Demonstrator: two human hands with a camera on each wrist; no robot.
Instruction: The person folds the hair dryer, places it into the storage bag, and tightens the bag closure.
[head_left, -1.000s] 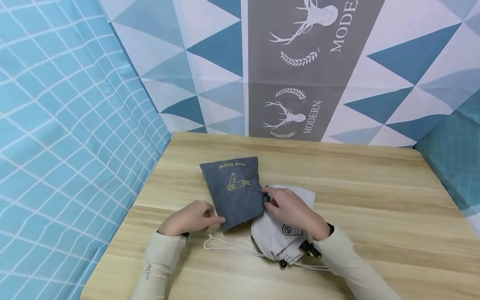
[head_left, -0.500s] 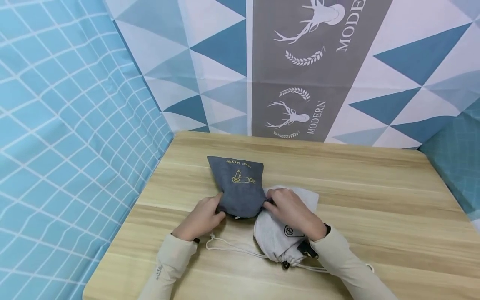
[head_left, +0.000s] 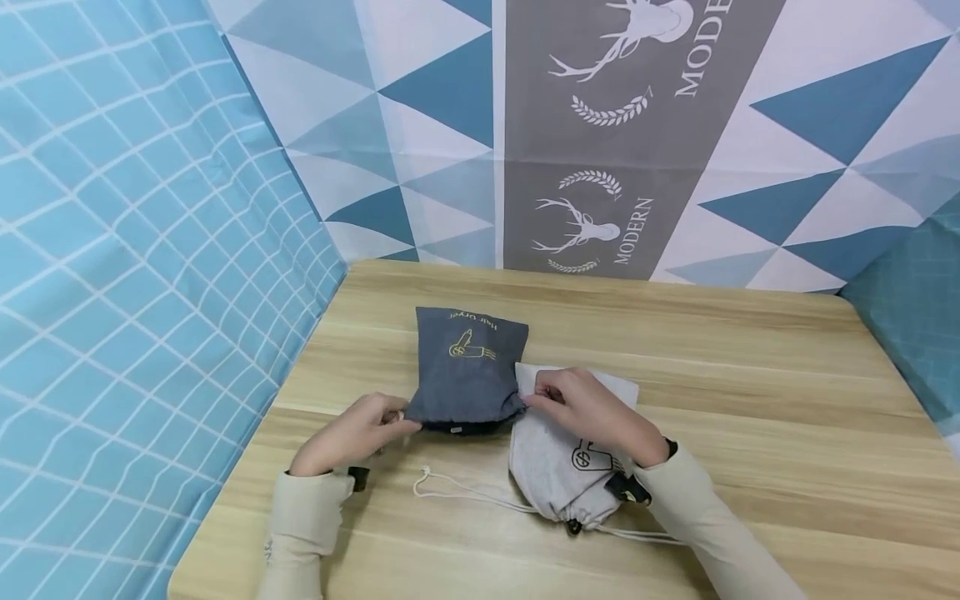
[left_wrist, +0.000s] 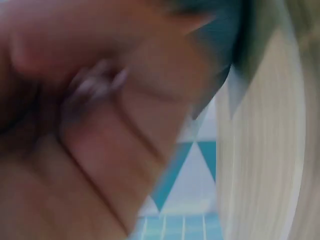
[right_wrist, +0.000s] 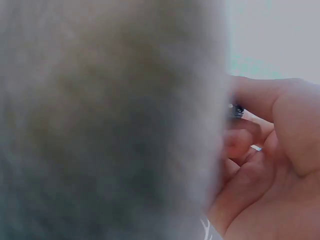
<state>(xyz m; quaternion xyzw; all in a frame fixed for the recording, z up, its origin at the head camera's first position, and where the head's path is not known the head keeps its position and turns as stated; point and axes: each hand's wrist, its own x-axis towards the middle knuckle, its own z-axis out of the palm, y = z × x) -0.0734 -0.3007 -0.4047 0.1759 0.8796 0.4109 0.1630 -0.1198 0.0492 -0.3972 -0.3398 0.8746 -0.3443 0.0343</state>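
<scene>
A dark grey drawstring bag [head_left: 468, 387] with yellow "Hair Dryer" lettering and a dryer outline lies in the middle of the table, its mouth toward me. My left hand [head_left: 356, 433] pinches the left corner of the mouth. In the left wrist view, blurred whitish strands [left_wrist: 95, 82] show among that hand's curled fingers. At the opposite corner, my right hand [head_left: 588, 412] pinches the edge between thumb and fingers. A black strip [head_left: 472, 429] shows along the mouth. Under the right hand lies a light grey drawstring bag [head_left: 540, 471] with a black dryer print.
A white cord [head_left: 480, 497] from the light bag loops out over the wooden table [head_left: 712, 367], and a black cord stopper [head_left: 573, 527] sits at its gathered neck. A patterned cloth [head_left: 442, 167] hangs behind the table, with a blue grid curtain [head_left: 135, 250] at left.
My left hand went in to the bag's left side, then drew back left with the corner of the mouth. The mouth is now spread wide and flatter. My right hand stays at the right corner.
</scene>
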